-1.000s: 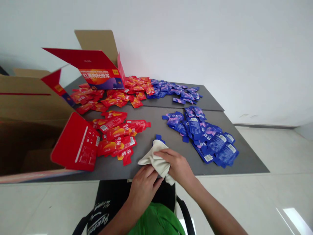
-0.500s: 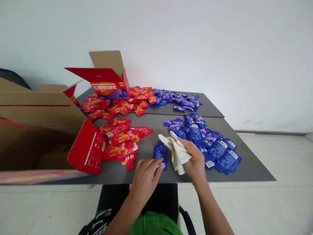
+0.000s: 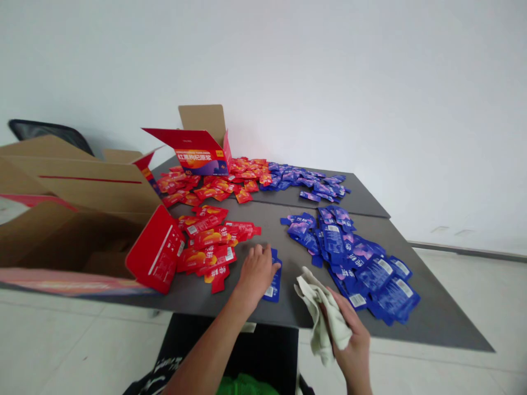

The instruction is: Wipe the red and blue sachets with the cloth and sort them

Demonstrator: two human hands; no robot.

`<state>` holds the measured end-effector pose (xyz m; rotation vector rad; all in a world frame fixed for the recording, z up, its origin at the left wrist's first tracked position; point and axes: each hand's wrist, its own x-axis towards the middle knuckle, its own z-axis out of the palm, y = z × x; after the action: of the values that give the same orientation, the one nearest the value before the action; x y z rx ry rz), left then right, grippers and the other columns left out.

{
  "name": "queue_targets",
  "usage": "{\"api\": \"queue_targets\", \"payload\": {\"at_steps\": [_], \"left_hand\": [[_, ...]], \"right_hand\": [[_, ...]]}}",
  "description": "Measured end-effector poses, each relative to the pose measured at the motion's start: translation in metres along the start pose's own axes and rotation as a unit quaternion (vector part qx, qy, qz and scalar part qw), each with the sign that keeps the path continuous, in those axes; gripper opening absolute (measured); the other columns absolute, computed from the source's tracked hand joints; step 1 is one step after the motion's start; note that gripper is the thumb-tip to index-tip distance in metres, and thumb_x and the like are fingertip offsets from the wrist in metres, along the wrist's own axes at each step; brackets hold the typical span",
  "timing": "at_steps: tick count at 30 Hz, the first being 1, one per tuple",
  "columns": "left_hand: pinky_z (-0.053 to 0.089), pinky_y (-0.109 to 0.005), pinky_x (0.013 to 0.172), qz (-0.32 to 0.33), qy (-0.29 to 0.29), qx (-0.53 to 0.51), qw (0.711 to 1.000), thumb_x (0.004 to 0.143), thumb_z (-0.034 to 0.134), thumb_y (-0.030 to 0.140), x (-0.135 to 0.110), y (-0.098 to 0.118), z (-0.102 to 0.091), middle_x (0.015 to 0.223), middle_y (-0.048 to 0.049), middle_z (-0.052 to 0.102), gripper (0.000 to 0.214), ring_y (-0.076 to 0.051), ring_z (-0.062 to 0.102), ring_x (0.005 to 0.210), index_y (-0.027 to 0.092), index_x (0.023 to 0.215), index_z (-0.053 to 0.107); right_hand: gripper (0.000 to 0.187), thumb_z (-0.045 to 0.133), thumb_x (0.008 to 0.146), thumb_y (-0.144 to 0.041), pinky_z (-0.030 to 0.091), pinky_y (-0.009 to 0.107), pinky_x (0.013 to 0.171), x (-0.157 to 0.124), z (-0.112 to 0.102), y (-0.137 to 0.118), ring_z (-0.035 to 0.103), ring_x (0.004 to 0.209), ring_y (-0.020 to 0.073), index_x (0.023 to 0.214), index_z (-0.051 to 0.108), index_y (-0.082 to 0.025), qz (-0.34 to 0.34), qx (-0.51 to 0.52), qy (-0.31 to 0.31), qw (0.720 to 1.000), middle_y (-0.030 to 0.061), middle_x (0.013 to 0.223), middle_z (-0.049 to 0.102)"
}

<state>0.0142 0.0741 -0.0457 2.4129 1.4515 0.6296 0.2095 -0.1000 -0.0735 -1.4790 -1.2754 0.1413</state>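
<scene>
My left hand (image 3: 257, 276) rests on the grey table top, its thumb side against a small stack of blue sachets (image 3: 272, 281). My right hand (image 3: 351, 341) is past the table's front edge, gripping a crumpled cream cloth (image 3: 319, 312). Just beyond that hand spreads a large pile of blue sachets (image 3: 358, 269). A heap of red sachets (image 3: 209, 244) lies left of my left hand.
Further back are more red sachets (image 3: 214, 184) and blue sachets (image 3: 304, 181). An open red carton (image 3: 191, 153) stands on the grey table (image 3: 448, 323) at the back. A large cardboard box (image 3: 74, 219) with a red flap (image 3: 156, 249) fills the left.
The cloth has moved right and toward me in my right hand, now past the table edge. My left hand has shifted beside the blue stack. The whole scene sits lower in view.
</scene>
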Motion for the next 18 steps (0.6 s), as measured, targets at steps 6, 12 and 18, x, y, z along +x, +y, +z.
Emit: {"api": "queue_targets", "payload": {"at_steps": [6, 12, 18], "left_hand": [[0.057, -0.037, 0.093, 0.017, -0.012, -0.095, 0.995, 0.089, 0.074, 0.025, 0.019, -0.003, -0.01, 0.119, -0.0141, 0.074, 0.042, -0.027, 0.072, 0.109, 0.015, 0.129, 0.066], [0.056, -0.032, 0.09, 0.084, 0.022, -0.207, 0.974, 0.098, 0.063, 0.027, -0.001, 0.011, -0.06, 0.106, -0.0053, 0.073, 0.015, -0.02, 0.071, 0.1, 0.022, 0.106, 0.075], [0.055, -0.036, 0.093, 0.13, -0.027, -0.17, 0.976, 0.094, 0.063, 0.014, -0.054, -0.007, -0.079, 0.107, -0.0031, 0.073, 0.022, -0.021, 0.069, 0.103, 0.029, 0.103, 0.077]], "right_hand": [[0.032, 0.069, 0.092, -0.026, 0.067, 0.044, 0.083, 0.007, 0.0, -0.005, 0.077, 0.104, 0.0324, 0.123, 0.077, -0.028, -0.036, 0.002, -0.03, 0.999, 0.0121, 0.117, 0.079], [0.032, 0.069, 0.092, -0.027, 0.066, 0.045, 0.084, 0.005, 0.0, -0.005, 0.076, 0.105, 0.0323, 0.123, 0.076, -0.029, -0.025, 0.017, -0.029, 0.999, 0.0115, 0.118, 0.078], [0.032, 0.07, 0.092, -0.027, 0.064, 0.043, 0.087, 0.004, 0.001, -0.005, 0.075, 0.108, 0.0309, 0.124, 0.076, -0.029, -0.013, 0.009, -0.027, 1.0, 0.0107, 0.121, 0.077]]}}
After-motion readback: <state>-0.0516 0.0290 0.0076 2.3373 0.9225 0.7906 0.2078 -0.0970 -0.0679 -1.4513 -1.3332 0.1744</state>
